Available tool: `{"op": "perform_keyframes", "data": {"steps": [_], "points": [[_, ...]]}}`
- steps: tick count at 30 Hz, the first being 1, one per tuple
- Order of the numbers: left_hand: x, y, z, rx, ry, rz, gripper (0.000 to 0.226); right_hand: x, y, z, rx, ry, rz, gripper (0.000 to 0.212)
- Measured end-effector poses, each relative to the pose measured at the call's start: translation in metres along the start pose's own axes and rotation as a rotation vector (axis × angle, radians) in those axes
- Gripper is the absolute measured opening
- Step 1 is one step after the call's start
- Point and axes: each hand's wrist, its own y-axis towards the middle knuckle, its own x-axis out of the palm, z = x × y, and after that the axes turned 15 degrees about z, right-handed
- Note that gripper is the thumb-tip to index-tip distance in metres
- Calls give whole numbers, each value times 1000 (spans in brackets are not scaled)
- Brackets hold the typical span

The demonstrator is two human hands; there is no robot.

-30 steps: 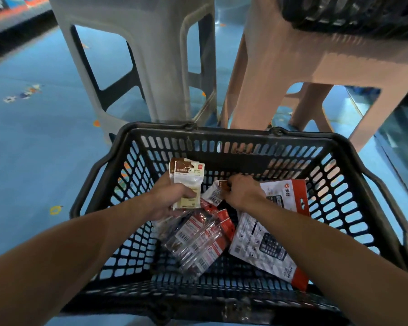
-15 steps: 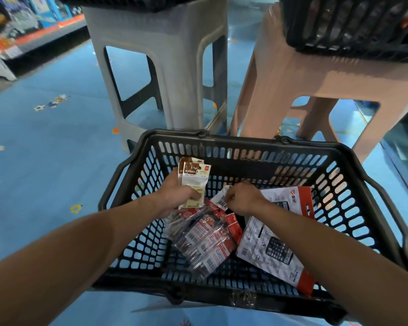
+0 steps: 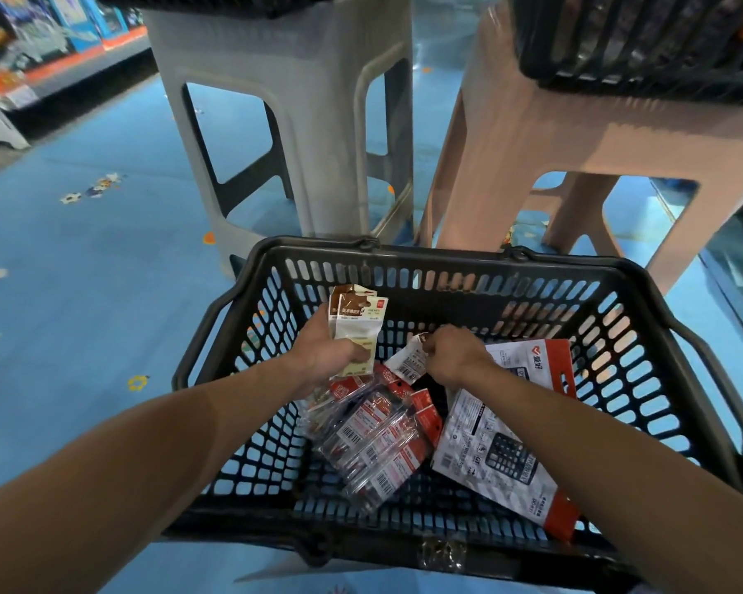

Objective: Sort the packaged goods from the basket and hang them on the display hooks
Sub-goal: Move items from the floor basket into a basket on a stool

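A black plastic basket point(image 3: 447, 259) sits on the blue floor below me. My left hand point(image 3: 324, 358) grips a few small brown-and-cream packets point(image 3: 357, 319), held upright over the basket's left half. My right hand point(image 3: 453, 351) pinches the top of a small white packet with a barcode point(image 3: 406, 362) near the basket's middle. Under both hands lie several clear packets with red header cards point(image 3: 374, 439). A large white-and-red calculator package point(image 3: 502, 443) lies flat on the right side of the basket floor.
A grey plastic stool point(image 3: 301, 100) and a pink one point(image 3: 575, 130) stand just beyond the basket, each carrying another black basket point(image 3: 635, 49). Store shelving point(image 3: 31, 57) runs along the far left. No display hooks are in view.
The view has tilted up, so the basket sits lower in frame and the shelving appears. Both hands keep their holds, the right still on the white packet's top.
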Motion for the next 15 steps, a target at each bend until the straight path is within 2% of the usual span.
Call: {"op": "perform_keyframes", "data": {"steps": [6,11,15], "points": [[-4,-4,1,25,16,-8,74,-11,-5,-4,-36,289,88,22],[-8,-11,7,56,-12,-37,77,-41,-18,-18,129,805,26,26],[-11,-17,13,64,-55,-135,73,-73,-36,-31,261,1168,-58,29]]}}
